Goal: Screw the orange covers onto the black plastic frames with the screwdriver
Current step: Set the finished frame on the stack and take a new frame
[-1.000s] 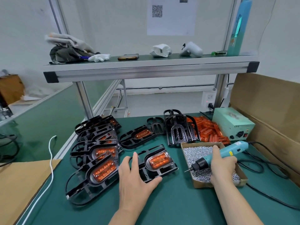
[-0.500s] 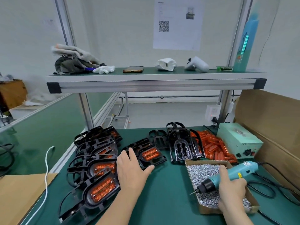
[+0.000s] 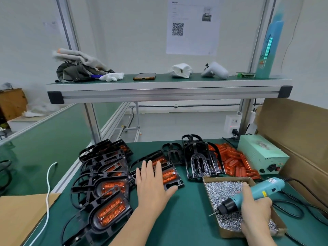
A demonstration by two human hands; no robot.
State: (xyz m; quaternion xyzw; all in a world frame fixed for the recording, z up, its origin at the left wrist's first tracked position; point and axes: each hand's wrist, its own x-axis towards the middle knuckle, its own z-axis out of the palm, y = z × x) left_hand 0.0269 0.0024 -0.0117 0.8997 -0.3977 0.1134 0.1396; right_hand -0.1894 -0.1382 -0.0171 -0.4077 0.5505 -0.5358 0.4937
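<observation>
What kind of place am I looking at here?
Most likely a small factory assembly bench: a box of screws, a corded electric screwdriver in the right hand, and stacks of black frames with orange covers.

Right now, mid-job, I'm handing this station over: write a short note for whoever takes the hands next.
Left hand open, flat on a covered frame at mid-table. Right hand grips the screwdriver, tip near the screw box. Done, apparently: pile of covered frames at left; their screws are too small to check. Left: bare black frames and loose orange covers at the back right.
</observation>
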